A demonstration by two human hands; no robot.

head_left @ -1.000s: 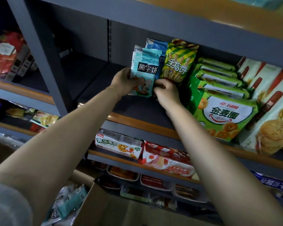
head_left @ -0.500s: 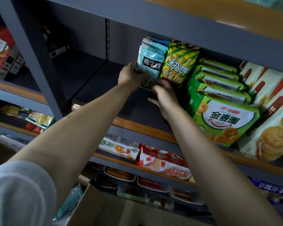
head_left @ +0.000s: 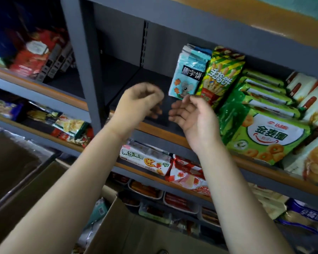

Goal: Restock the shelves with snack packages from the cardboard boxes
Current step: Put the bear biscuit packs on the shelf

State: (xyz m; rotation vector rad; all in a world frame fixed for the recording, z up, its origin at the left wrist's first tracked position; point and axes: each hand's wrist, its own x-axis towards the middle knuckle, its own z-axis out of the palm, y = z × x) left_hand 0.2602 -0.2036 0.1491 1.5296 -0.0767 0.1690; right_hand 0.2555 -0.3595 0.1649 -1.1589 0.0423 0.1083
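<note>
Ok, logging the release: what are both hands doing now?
Left hand: loosely curled, holding nothing.
Right hand: open, holding nothing.

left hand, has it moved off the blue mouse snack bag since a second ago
Yes. The left hand has let go of the blue mouse bag and drawn back toward the shelf's front edge, holding nothing.

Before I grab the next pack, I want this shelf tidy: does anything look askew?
Mostly neat. The blue pack stands upright but tilts slightly, leaning on the yellow-green pack at its right. Both hands, left and right, are off it. The shelf to its left is bare.
</note>
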